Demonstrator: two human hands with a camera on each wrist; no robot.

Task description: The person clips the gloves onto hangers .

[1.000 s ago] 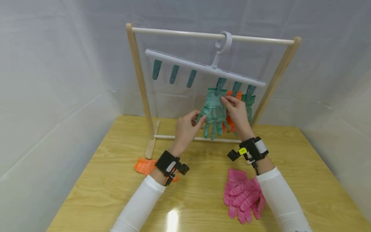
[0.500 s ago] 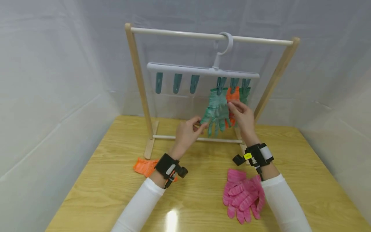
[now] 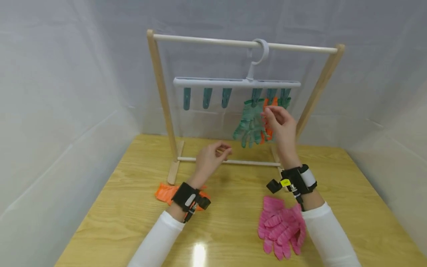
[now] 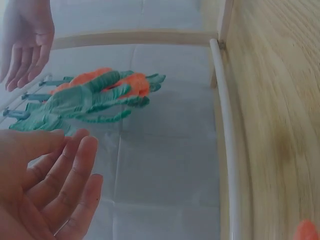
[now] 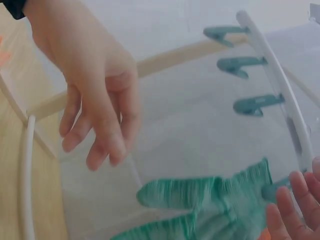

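head view: we see three gloves clipped under the right half of the clip hanger [image 3: 233, 82]; its three left clips hang bare.
step: the green glove [image 3: 249, 124] looks freshly pegged.
right hand [image 3: 280, 128]: fingers loosely bent beside the hung gloves, gripping nothing we can make out.
left hand [image 3: 208, 160]: relaxed, empty, above the rack's lower rail.
next: we judge a pickup follows, from the orange glove [image 3: 165, 193] near the desk's left edge or the pink gloves [image 3: 280, 226] toward its front.

Counted: one wooden rack [image 3: 162, 96], one white clip hanger [image 3: 237, 82] with six teal clips [image 3: 207, 98], three hung gloves [image 3: 250, 122], one orange glove [image 3: 165, 192] and pink gloves [image 3: 280, 230] on the table [image 3: 233, 207].
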